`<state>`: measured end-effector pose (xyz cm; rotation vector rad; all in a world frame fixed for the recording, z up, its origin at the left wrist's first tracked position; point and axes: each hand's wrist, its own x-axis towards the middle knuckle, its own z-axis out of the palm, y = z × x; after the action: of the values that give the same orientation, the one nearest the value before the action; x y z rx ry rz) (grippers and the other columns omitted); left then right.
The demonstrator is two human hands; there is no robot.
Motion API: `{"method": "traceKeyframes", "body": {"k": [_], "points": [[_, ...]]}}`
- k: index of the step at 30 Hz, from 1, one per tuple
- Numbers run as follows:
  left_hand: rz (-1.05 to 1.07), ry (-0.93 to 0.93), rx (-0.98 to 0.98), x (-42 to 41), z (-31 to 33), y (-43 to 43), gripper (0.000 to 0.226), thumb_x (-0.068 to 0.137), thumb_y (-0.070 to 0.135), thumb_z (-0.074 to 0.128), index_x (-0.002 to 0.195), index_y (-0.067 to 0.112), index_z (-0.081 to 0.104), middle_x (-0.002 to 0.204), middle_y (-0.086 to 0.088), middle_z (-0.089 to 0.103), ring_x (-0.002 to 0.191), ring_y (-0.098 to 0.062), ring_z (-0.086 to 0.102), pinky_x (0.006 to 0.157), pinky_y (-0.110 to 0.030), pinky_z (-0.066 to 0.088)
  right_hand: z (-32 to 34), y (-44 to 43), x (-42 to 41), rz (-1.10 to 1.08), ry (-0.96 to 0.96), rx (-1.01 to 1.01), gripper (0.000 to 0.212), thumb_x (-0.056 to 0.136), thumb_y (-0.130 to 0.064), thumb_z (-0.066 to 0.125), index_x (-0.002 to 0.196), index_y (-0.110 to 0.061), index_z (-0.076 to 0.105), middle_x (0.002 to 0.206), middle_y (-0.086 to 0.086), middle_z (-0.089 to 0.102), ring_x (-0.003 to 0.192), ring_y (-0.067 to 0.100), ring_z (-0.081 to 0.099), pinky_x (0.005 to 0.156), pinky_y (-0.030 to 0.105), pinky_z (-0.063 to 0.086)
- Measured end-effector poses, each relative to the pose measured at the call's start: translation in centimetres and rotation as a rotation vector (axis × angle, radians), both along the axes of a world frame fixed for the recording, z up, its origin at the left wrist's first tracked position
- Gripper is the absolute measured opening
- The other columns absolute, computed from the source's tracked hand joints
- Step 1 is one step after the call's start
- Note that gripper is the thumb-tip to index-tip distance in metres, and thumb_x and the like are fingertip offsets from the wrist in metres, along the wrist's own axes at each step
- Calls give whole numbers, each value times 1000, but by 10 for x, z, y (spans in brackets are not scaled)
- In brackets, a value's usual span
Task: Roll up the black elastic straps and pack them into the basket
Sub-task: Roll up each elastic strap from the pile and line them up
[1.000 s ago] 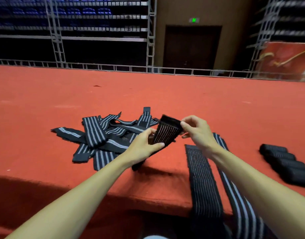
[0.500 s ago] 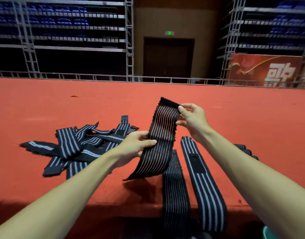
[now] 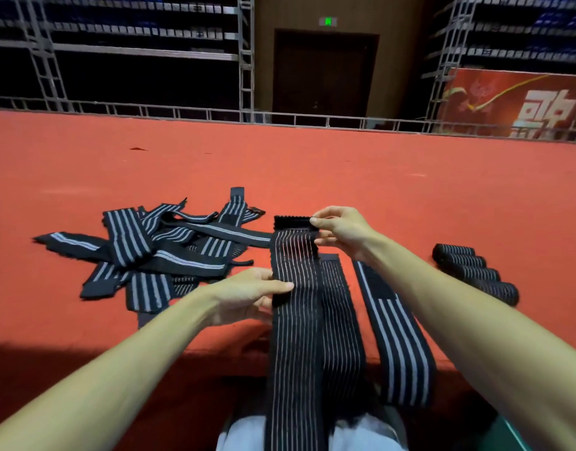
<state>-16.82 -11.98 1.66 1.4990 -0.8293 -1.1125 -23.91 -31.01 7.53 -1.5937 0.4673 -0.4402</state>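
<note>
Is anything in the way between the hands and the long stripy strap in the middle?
Nothing visible. The right hand pinches the far end of the strap, and the left hand grips its edge lower down; both touch it directly.

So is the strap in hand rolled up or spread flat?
Spread flat: the strap runs unrolled over the red platform edge, right hand pinching its far end, left hand gripping its side.

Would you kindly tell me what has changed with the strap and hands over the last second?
The held strap was lifted, pulled out long, then lowered, its tail hanging over the near edge. The right hand still pinches its far end, the left hand its side. The loose pile and rolled straps stayed put.
</note>
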Motion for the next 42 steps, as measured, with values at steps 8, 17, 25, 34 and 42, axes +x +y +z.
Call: {"method": "traceKeyframes", "body": {"k": [8, 17, 25, 34, 42], "points": [[398, -626, 37, 46, -56, -40, 37, 80, 7, 71, 106, 18, 47, 68, 4, 50, 58, -6, 48, 53, -18, 39, -53, -43, 58, -190, 139, -456, 7, 82, -16, 76, 78, -19, 71, 78, -4, 67, 78, 11, 60, 71, 26, 44], [365, -967, 75, 66, -84, -60, 32, 78, 18, 67, 107, 27, 55, 99, 7, 41, 99, -10, 42, 86, -27, 31, -111, -74, 109, -163, 350, -700, 11, 78, -31, 78, 83, -21, 78, 86, 0, 75, 91, 15, 67, 87, 31, 49], [137, -1008, -9, 58, -74, -89, 22, 86, 15, 55, 89, 37, 61, 96, 13, 54, 99, -7, 45, 94, -29, 31, -124, -82, 118, -144, 386, -829, 11, 86, -31, 67, 90, -24, 74, 96, -2, 73, 100, 18, 62, 97, 36, 38], [377, -904, -16, 36, -87, -117, 28, 84, 14, 56, 86, 41, 54, 85, 19, 59, 89, -5, 52, 93, -40, 42, -136, -133, 52, -210, 336, -811, 24, 94, -18, 56, 112, -10, 70, 110, 5, 70, 96, 14, 61, 73, 11, 31], [275, -1040, -33, 40, -89, -116, 29, 82, 19, 62, 93, 43, 50, 93, 26, 52, 96, -1, 48, 92, -37, 42, -143, -134, 60, -247, 331, -750, 3, 88, -20, 63, 87, -18, 62, 96, 2, 65, 92, 19, 60, 79, 29, 46]]}}
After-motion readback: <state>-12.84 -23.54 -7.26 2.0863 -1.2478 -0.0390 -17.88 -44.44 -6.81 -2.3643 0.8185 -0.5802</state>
